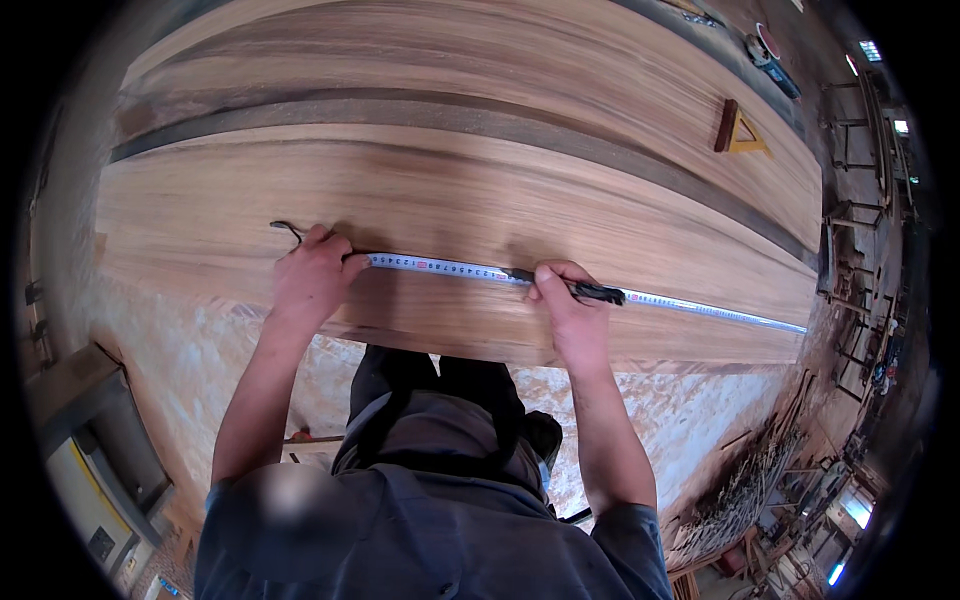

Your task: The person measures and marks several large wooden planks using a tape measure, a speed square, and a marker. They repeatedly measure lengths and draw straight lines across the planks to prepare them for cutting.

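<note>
A wide wooden board (pixel 430 190) lies in front of me. Along it runs a pulled-out tape measure blade (pixel 700 308), pale with dark marks, reaching toward the board's right end. My left hand (pixel 312 275) is closed round the near end of the tape measure; its case is mostly hidden under my fingers, and a black strap (pixel 287 227) sticks out beyond them. My right hand (pixel 572 305) grips a black marker (pixel 597 292) between thumb and fingers. The marker's dark tip points left and sits at the tape's edge; I cannot tell whether it touches the wood.
Beyond a dark gap lies a second board (pixel 560 60), with a yellow and brown set square (pixel 742 130) on its right part. A blue and dark power tool (pixel 772 65) rests at the far right. Wood scraps (pixel 740 500) are piled on the floor at right.
</note>
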A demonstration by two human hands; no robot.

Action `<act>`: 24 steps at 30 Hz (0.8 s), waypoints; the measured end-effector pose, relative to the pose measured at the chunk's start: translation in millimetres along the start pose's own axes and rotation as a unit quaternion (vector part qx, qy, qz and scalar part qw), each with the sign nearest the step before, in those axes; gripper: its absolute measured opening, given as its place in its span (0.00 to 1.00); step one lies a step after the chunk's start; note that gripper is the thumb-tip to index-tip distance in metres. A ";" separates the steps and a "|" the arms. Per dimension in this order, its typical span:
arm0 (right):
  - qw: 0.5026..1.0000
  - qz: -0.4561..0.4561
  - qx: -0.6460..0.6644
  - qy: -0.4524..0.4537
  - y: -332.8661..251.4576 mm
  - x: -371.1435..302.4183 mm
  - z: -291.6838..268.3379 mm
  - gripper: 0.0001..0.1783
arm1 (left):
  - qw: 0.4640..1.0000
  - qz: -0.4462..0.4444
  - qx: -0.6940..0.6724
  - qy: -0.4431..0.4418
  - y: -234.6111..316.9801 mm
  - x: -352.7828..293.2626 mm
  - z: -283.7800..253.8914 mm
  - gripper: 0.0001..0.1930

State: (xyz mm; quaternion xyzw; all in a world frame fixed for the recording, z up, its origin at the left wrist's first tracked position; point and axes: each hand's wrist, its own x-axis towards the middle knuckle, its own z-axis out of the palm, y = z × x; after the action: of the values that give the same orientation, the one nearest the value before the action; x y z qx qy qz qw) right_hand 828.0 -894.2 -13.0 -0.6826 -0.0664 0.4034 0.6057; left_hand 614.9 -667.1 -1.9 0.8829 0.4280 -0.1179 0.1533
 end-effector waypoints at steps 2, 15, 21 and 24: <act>0.999 0.000 -0.046 -0.020 -1.8 7.7 17.2 0.11 | 1.000 -0.005 -0.002 -0.010 -0.6 0.6 -1.5 0.16; 0.986 0.018 -0.143 -0.085 3.5 27.6 66.6 0.12 | 0.999 -0.005 -0.016 -0.050 -2.6 4.3 -9.8 0.17; 0.982 0.002 -0.163 -0.093 11.0 35.6 74.4 0.12 | 0.999 0.002 -0.036 -0.026 -6.5 3.2 -5.0 0.17; 0.983 -0.011 -0.161 -0.091 14.2 36.1 75.2 0.12 | 0.999 0.009 -0.046 -0.014 -8.9 3.0 -1.8 0.17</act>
State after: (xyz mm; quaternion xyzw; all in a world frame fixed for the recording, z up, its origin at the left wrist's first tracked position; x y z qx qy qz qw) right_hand 798.9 -818.8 -38.0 -0.7311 -0.1926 0.4408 0.4839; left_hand 609.8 -659.1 -2.8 0.8771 0.4226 -0.1089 0.2005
